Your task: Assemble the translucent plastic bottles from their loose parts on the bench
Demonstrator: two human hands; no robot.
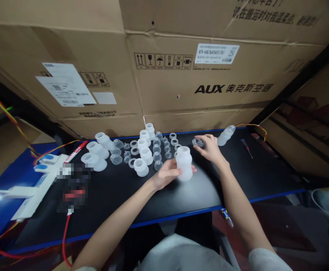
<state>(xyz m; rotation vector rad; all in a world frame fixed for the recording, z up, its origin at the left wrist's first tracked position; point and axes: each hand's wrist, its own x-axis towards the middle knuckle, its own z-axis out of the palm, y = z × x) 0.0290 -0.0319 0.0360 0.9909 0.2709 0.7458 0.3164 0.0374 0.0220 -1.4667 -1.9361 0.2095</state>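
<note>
My left hand (167, 174) is wrapped round a milky baby bottle (184, 165), which stands upright with its open neck facing up. Just beyond it, my right hand (209, 147) is closed on a clear round bottle part (198, 142) with thumb and fingers at its edge; whether this is a ring or a cap I cannot tell. To the right of that hand stands a bottle with a clear domed cap (226, 134). Left of the held bottle are a column of domed caps (156, 156), small nipples (167, 149) and rings (174, 142).
Several open bottles (146, 155) form a row on the black table (164, 203), with more bottles (94, 162) farther left. A screwdriver (246, 146) lies at right. A white power strip (40, 192) and cables occupy the left. A large cardboard box (164, 94) stands behind.
</note>
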